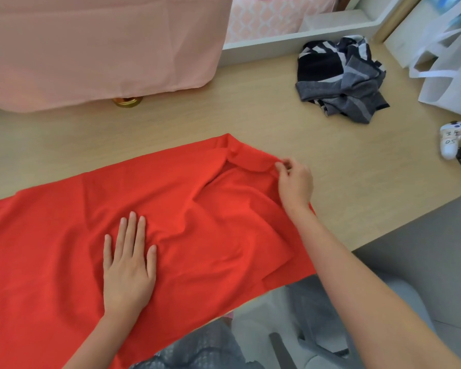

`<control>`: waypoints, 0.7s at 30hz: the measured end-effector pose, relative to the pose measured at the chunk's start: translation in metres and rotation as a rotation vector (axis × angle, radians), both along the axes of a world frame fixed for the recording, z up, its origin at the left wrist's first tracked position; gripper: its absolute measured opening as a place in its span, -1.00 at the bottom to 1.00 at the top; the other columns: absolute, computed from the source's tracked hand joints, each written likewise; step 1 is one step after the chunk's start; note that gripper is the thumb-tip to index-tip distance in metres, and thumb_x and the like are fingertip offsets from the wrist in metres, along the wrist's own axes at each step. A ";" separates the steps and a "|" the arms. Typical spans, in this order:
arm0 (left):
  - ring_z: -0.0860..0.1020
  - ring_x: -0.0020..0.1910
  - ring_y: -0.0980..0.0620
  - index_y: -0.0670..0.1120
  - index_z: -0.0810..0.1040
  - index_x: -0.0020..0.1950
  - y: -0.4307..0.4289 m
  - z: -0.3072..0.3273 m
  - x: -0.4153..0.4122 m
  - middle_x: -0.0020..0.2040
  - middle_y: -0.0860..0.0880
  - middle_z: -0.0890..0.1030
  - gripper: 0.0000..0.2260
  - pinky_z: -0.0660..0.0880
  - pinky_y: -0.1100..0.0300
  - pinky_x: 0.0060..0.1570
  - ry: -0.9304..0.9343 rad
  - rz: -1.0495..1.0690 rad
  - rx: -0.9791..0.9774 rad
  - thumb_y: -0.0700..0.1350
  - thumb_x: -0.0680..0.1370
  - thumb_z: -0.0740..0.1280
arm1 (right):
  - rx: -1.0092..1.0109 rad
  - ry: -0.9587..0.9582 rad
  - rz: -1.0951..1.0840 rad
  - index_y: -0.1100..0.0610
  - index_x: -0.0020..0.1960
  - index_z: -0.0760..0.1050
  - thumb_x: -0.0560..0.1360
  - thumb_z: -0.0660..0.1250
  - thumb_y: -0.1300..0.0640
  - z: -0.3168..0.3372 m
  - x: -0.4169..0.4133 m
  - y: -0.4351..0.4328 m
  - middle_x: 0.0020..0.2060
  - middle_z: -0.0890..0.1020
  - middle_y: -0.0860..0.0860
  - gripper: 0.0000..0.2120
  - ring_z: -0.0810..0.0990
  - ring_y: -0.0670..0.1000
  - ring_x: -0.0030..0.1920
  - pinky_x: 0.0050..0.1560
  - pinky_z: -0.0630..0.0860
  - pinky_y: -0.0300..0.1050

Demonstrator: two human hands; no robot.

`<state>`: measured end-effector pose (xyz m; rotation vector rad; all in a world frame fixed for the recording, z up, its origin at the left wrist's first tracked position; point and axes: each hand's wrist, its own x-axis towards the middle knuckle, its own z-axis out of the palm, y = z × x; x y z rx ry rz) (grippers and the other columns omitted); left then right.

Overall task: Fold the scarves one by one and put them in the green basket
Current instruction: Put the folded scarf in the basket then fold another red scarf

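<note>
lying spread across the near part of the wooden table (250, 113), the red scarf (64, 222) runs from the left edge of view to a rumpled right end, and its near edge hangs over the table's front. the left hand (128, 265) rests flat on the middle of the cloth, palm down, fingers straight and slightly apart, gripping nothing. the right hand (294, 182) is at the scarf's far right corner, thumb and fingertips pinched on the rolled edge of the fabric there, the other fingers curled in. wrinkles fan out between the two hands. farther back and to the right, well apart from the red cloth, a dark grey and white striped scarf (338, 81) sits in a crumpled heap. a pink cloth (99, 43) covers something at the back left, with a gold foot (127, 102) showing under its hem. a white bag (447, 67) stands at the right edge, and a white controller (453, 137) lies near it.
</note>
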<state>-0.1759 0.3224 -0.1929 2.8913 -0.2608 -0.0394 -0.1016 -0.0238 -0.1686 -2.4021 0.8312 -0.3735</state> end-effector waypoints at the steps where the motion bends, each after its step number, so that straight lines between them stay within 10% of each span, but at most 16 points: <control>1: 0.08 0.55 -0.01 -0.15 0.15 0.55 0.000 0.000 0.000 0.56 -0.09 0.15 -0.46 0.02 -0.10 0.50 0.002 0.000 0.000 0.04 0.61 -0.02 | 0.041 0.012 -0.092 0.17 -0.03 0.59 0.54 0.28 0.09 -0.001 0.005 -0.013 -0.10 0.65 0.19 -0.82 0.55 0.21 0.00 -0.06 0.39 0.02; 6: 0.09 0.55 -0.01 -0.14 0.15 0.55 0.000 0.001 0.000 0.56 -0.08 0.16 -0.47 0.03 -0.11 0.50 0.011 -0.002 0.002 0.04 0.61 -0.02 | 0.112 -0.042 -0.342 0.19 0.05 0.56 0.57 0.19 0.18 0.014 0.026 -0.055 0.03 0.60 0.14 -0.81 0.52 0.15 0.10 0.01 0.39 -0.06; 14: 0.10 0.54 -0.01 -0.14 0.16 0.55 -0.001 0.003 0.000 0.56 -0.09 0.16 -0.47 0.05 -0.13 0.49 0.025 -0.001 0.001 0.04 0.61 -0.02 | -0.179 -0.038 0.307 0.15 0.15 0.53 0.50 0.35 0.08 0.004 0.007 0.013 0.03 0.54 0.10 -0.74 0.47 0.12 0.05 0.12 0.34 -0.05; 21: 0.09 0.55 -0.01 -0.14 0.16 0.55 -0.001 0.003 0.000 0.56 -0.08 0.16 -0.48 0.05 -0.13 0.50 0.026 0.001 0.000 0.03 0.61 -0.01 | -0.158 0.036 0.147 0.15 -0.03 0.51 0.45 0.41 0.04 -0.014 -0.011 0.006 -0.05 0.51 0.12 -0.79 0.45 0.17 0.01 0.06 0.27 -0.06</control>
